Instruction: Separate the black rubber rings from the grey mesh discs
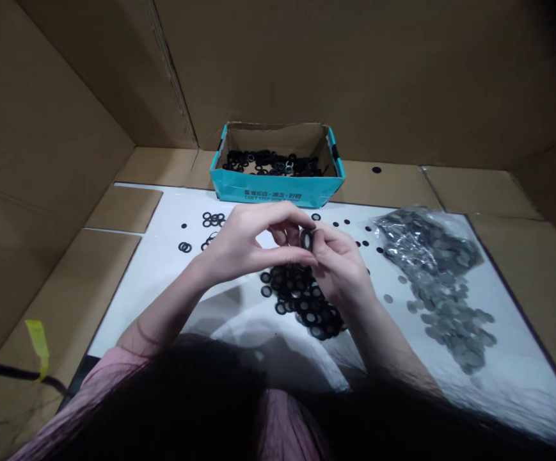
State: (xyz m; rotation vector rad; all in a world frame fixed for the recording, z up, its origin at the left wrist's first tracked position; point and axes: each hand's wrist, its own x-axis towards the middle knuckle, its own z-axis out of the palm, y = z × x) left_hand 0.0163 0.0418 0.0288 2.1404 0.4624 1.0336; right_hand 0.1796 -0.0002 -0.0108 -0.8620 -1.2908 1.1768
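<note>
Between my two hands is a small black ring with a pale centre (pixel 306 241), held up on edge above the white tabletop (pixel 172 301). My left hand (pixel 253 240) curves around from the left, its thumb and forefinger tips at the ring's lower and upper edges. From the other side my right hand (pixel 342 259) is closed, thumb against the ring; its other fingers are partly hidden. Beneath the hands lies a heap of similar black rings with pale centres (pixel 310 317). Several open black rings (pixel 214 219) lie left of my left hand, partly covered by it.
A turquoise cardboard box (pixel 278 186) with black rings inside stands at the back. A clear plastic bag of grey discs (pixel 426 240) lies at the right, loose grey discs (pixel 460 330) spilling below it. Small black discs (pixel 347 222) are scattered nearby. Cardboard walls (pixel 354 77) surround the table.
</note>
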